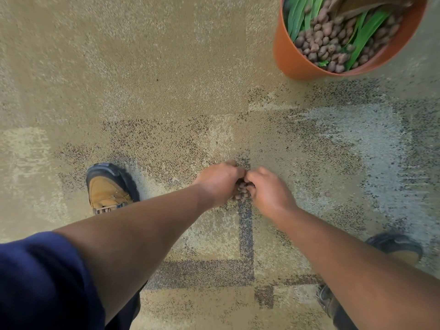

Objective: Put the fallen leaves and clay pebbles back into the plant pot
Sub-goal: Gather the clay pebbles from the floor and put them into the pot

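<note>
Both hands meet low over the carpet (166, 79), knuckles up. The left hand (220, 183) and right hand (269, 190) are cupped toward each other, fingers curled around a small heap of clay pebbles (242, 190) between them (only a few pebbles show in the gap). One stray pebble (328, 194) lies on the carpet to the right of the hands. The orange plant pot (292, 58) stands well apart at upper right, holding pebbles and green leaves (297, 17). A tan shoe (107, 189) is planted left of the hands; the other shoe (396, 246) shows at right, partly hidden behind the forearm.
</note>
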